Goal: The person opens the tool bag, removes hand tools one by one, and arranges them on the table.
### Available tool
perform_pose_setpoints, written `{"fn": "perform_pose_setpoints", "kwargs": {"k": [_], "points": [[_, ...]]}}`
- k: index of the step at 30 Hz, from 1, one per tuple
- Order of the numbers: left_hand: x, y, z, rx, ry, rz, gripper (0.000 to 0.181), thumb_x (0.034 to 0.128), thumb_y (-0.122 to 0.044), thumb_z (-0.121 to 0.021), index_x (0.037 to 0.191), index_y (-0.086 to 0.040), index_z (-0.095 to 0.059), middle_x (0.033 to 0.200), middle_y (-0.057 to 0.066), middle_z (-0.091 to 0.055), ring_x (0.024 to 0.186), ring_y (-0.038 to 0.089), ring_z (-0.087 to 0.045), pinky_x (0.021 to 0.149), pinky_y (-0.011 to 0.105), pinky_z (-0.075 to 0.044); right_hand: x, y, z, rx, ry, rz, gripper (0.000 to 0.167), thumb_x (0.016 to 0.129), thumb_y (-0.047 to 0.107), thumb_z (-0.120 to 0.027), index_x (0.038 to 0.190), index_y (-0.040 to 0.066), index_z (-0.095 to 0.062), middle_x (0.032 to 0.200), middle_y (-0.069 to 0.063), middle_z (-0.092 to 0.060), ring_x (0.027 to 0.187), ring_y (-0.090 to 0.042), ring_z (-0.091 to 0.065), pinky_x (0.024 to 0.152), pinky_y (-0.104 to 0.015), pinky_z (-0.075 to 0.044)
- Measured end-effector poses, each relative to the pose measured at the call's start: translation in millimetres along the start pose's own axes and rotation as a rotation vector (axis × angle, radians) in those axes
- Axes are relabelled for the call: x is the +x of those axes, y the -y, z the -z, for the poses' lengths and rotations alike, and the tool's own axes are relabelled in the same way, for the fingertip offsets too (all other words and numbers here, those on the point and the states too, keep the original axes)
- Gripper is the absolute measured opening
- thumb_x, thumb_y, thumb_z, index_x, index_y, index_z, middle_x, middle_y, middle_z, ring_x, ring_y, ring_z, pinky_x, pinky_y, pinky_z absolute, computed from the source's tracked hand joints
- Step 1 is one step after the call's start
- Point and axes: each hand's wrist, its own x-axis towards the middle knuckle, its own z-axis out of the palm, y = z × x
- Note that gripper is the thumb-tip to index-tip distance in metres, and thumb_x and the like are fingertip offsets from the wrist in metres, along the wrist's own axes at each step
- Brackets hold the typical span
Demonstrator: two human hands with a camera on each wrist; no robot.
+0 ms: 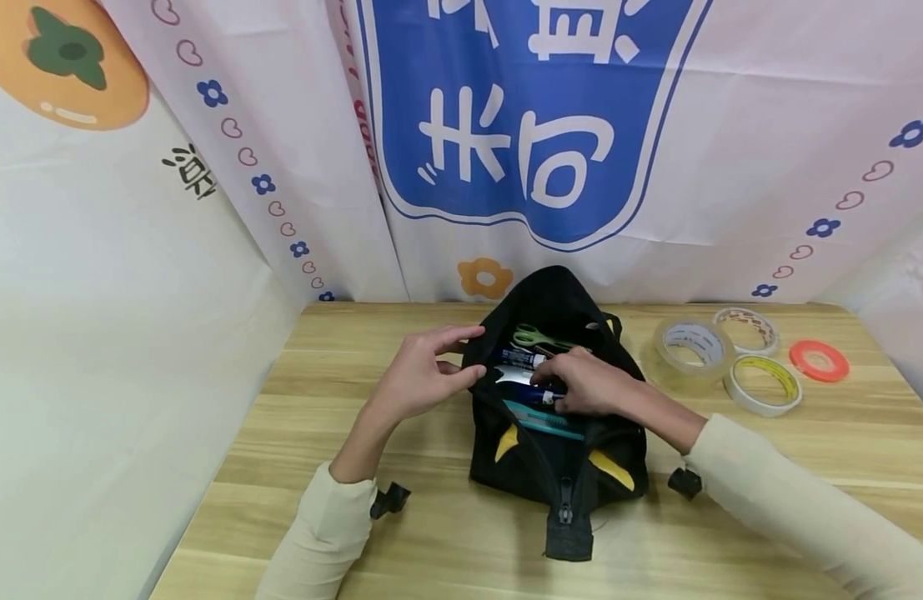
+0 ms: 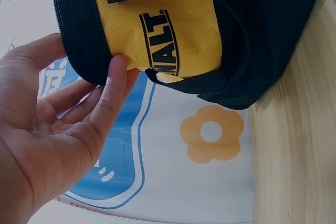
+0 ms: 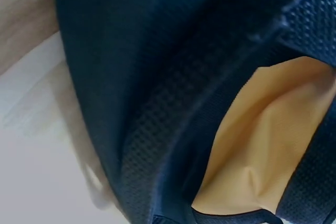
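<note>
Black-and-yellow bag [image 1: 523, 473], unzipped, gaping

Soft, bright, even light fills the head view, its source out of sight. The far-left wall [image 1: 93, 292] is pale and smooth, while the bag's [image 1: 517, 475] black cloth swallows detail and its inside is dim. A metal piece [image 1: 515, 375] in it glints; a faint sheen whitens the near table [image 1: 634, 542]. In the left wrist view, the left hand [image 2: 58, 108] is greyish against a washed-out far corner. The right wrist view is hazy, its strap [image 3: 157, 124] blurred, the table overexposed at one corner.
</note>
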Motion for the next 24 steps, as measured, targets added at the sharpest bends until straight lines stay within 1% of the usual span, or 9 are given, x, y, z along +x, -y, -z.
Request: {"fn": "perform_pose_setpoints", "kwargs": {"k": [4, 8, 10, 11, 13, 15, 17, 20, 24], "points": [[0.0, -1.3, 0.6, 0.001, 0.001, 0.004, 0.051, 0.096, -0.009, -0.08, 0.145, -0.005, -0.066, 0.147, 0.015, -0.067, 0.125, 0.033, -0.072, 0.085, 0.028, -0.068, -2.9, 2.1, 5.8, 0.039, -0.006, 0.013, 0.042, 0.09, 0.0, -0.079, 0.131, 0.006, -0.076, 0.133, -0.01, -0.076, 0.12, -0.03, -0.073, 0.1, -0.05, -0.063], [0.0, -2.4, 0.9, -0.004, 0.003, 0.011, 0.051, 0.0958, -0.009, -0.08, 0.145, -0.005, -0.067, 0.148, 0.015, -0.067, 0.125, 0.033, -0.072, 0.085, 0.03, -0.068, -7.6, 2.4, 13.2, 0.104, -0.062, 0.024, 0.041, 0.09, 0.001, -0.076, 0.13, 0.01, -0.077, 0.131, -0.007, -0.077, 0.119, -0.027, -0.073, 0.098, -0.048, -0.064], [-0.2, -2.3, 0.9, -0.004, 0.002, 0.004, 0.051, 0.0958, -0.008, -0.08, 0.145, -0.004, -0.066, 0.148, 0.016, -0.067, 0.125, 0.034, -0.072, 0.085, 0.03, -0.068, -10.9, 4.1, 18.1, 0.121, -0.102, 0.034, 0.041, 0.09, 0.002, -0.075, 0.13, 0.011, -0.078, 0.13, -0.006, -0.078, 0.115, -0.025, -0.073, 0.091, -0.043, -0.065], [-0.3, -2.4, 0.9, -0.004, 0.0, 0.003, 0.051, 0.0958, -0.008, -0.08, 0.145, -0.004, -0.067, 0.148, 0.016, -0.067, 0.125, 0.034, -0.072, 0.085, 0.03, -0.068, -12.9, 5.3, 20.6, 0.126, -0.119, 0.036, 0.041, 0.091, 0.003, -0.075, 0.13, 0.012, -0.078, 0.129, -0.006, -0.078, 0.111, -0.023, -0.073, 0.087, -0.039, -0.064], [-0.3, -2.3, 0.8, -0.006, -0.001, -0.002, 0.051, 0.0957, -0.008, -0.08, 0.145, -0.004, -0.066, 0.148, 0.017, -0.067, 0.125, 0.034, -0.072, 0.085, 0.028, -0.068, -17.5, 8.8, 26.5, 0.137, -0.153, 0.036, 0.04, 0.091, 0.003, -0.076, 0.13, 0.012, -0.078, 0.127, -0.007, -0.078, 0.102, -0.022, -0.072, 0.08, -0.033, -0.061], [-0.1, -1.9, 0.8, -0.007, 0.0, -0.005, 0.052, 0.0956, -0.007, -0.08, 0.145, -0.003, -0.066, 0.148, 0.018, -0.067, 0.125, 0.035, -0.072, 0.085, 0.028, -0.068, -22.2, 12.4, 32.5, 0.144, -0.182, 0.034, 0.039, 0.092, 0.004, -0.076, 0.131, 0.01, -0.077, 0.125, -0.008, -0.078, 0.096, -0.019, -0.07, 0.076, -0.03, -0.059], [0.1, -1.6, 0.9, -0.01, 0.001, -0.003, 0.052, 0.0955, -0.007, -0.08, 0.145, -0.003, -0.066, 0.148, 0.017, -0.067, 0.125, 0.035, -0.072, 0.085, 0.028, -0.068, -27.3, 15.9, 38.7, 0.159, -0.212, 0.031, 0.039, 0.092, 0.003, -0.076, 0.131, 0.008, -0.077, 0.122, -0.009, -0.077, 0.093, -0.017, -0.069, 0.077, -0.031, -0.06], [0.4, -0.5, 0.8, -0.011, 0.002, -0.003, 0.051, 0.0956, -0.007, -0.08, 0.145, -0.003, -0.066, 0.148, 0.017, -0.067, 0.124, 0.035, -0.072, 0.086, 0.028, -0.068, -35.4, 20.2, 47.5, 0.185, -0.251, 0.022, 0.039, 0.091, 0.002, -0.076, 0.13, 0.006, -0.077, 0.12, -0.009, -0.077, 0.099, -0.017, -0.07, 0.079, -0.032, -0.062], [0.8, 0.3, 0.6, -0.007, 0.003, -0.005, 0.051, 0.0956, -0.007, -0.08, 0.145, -0.003, -0.066, 0.147, 0.017, -0.067, 0.124, 0.035, -0.072, 0.086, 0.027, -0.068, -47.9, 23.1, 58.3, 0.225, -0.282, 0.002, 0.041, 0.091, 0.0, -0.074, 0.132, 0.006, -0.076, 0.123, -0.01, -0.076, 0.103, -0.02, -0.069, 0.082, -0.034, -0.063]]}}
